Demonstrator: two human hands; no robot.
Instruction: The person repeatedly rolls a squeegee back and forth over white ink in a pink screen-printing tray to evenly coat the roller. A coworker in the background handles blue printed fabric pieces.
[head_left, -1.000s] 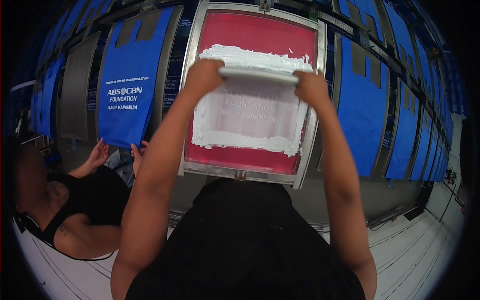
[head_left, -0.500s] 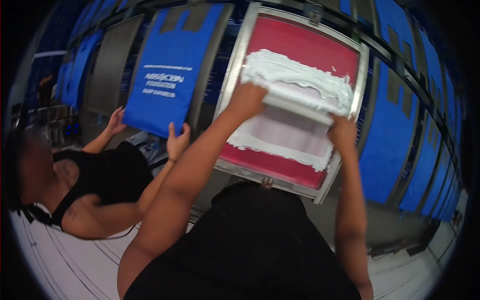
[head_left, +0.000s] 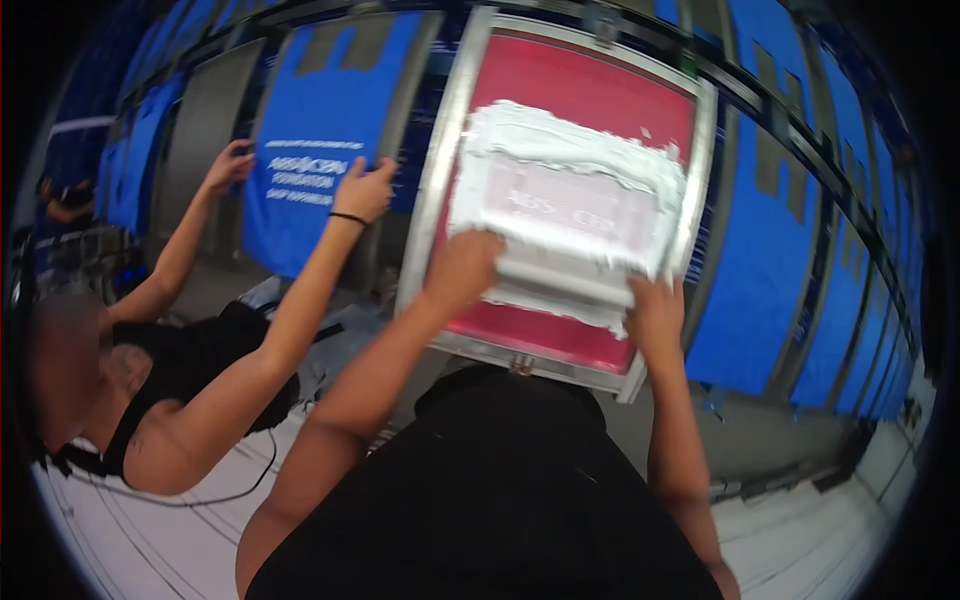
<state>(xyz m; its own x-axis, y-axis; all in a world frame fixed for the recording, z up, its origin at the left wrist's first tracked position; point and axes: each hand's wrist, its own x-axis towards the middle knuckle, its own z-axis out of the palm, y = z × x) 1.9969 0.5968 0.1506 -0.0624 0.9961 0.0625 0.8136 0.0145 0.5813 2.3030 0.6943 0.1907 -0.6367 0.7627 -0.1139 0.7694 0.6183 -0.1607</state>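
Both hands close tightly on a squeegee, the left hand curled over its left end and the right hand over its right, with no visible slack in either grip. The squeegee lies crosswise on the near part of a pink screen, inside a metal frame set just beyond the worker's black clothing. White ink forms a thick, ragged band on the far side, runs down both edges and shows in a thinner strip just nearer than the squeegee. Between the far band and the squeegee, pale lettering shows faintly through the mesh.

The step in hand appears to be a squeegee pass over the screen, with most of the stencil lying behind the blade. The next move seems to call for level, even pressure from both hands up to the near edge of the ink.

To the left, a co-worker in black raises both hands at a blue bag printed in white; whether the fingers grip it is unclear. More blue bags line the right side, above a pale floor.
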